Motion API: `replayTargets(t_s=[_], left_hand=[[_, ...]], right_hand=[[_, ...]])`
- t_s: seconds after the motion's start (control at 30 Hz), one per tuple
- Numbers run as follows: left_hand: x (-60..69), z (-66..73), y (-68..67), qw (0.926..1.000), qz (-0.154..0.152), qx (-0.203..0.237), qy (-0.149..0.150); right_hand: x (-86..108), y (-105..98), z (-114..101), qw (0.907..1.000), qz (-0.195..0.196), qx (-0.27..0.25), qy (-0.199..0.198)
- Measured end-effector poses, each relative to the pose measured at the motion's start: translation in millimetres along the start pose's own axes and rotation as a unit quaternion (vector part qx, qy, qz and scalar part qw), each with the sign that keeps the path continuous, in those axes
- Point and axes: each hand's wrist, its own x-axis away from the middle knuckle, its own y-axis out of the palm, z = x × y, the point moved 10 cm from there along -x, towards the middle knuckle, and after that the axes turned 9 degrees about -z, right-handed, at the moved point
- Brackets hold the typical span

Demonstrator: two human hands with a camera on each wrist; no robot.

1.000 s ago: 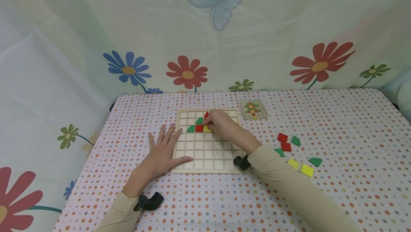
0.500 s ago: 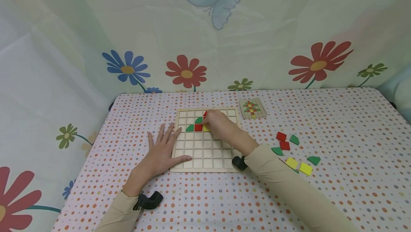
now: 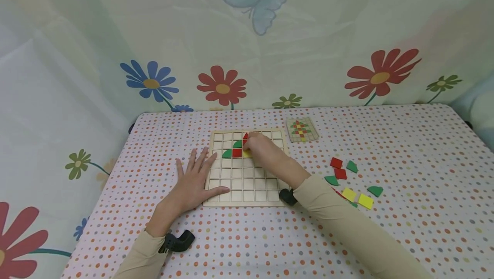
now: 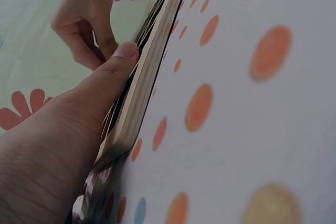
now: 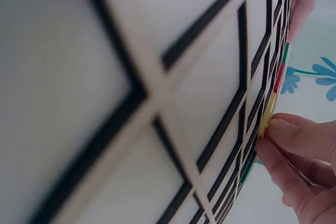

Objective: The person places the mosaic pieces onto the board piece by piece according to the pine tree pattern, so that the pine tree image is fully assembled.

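A wooden grid board (image 3: 248, 184) lies on the table, with green quarter-round tiles (image 3: 227, 154), a red square tile (image 3: 237, 153) and a red triangle tile (image 3: 245, 135) in its cells. My right hand (image 3: 266, 152) reaches over the board's upper part. Its thumb and forefinger pinch the edge of a yellow square tile (image 5: 267, 114) at a cell beside the red square; the hand hides the neighbouring cells. My left hand (image 3: 193, 184) lies spread at the board's left edge. The thumb (image 4: 118, 64) rests on the board's near side in the left wrist view.
Right of the board lie loose tiles: red squares (image 3: 336, 162), yellow squares (image 3: 365, 201) and green quarter-rounds (image 3: 375, 191). A small pattern card (image 3: 302, 130) with a tree-like design lies behind the board's right corner. A printed flowered cloth (image 3: 308, 73) hangs behind the table.
My right hand stays at the same cells, its fingers shifting only slightly. The left hand keeps its place. The whole head view has drifted a little.
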Motion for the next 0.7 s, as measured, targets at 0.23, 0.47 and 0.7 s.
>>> replayTargets(t_s=[0.23,0.47,0.7], left_hand=[[0.8,-0.9,1.4,1.0,0.0,0.003,0.001],[3.2,-1.0,-1.4,1.0,0.008,0.005,0.003],[1.3,1.0,-2.0,0.9999,0.01,0.004,0.005]], right_hand=[[12.6,-1.8,13.0,0.9923,-0.006,-0.121,-0.029],[45.4,-15.5,36.8,0.9938,-0.022,-0.109,0.008],[99.4,-37.0,89.1,0.9921,-0.002,-0.103,0.071]])
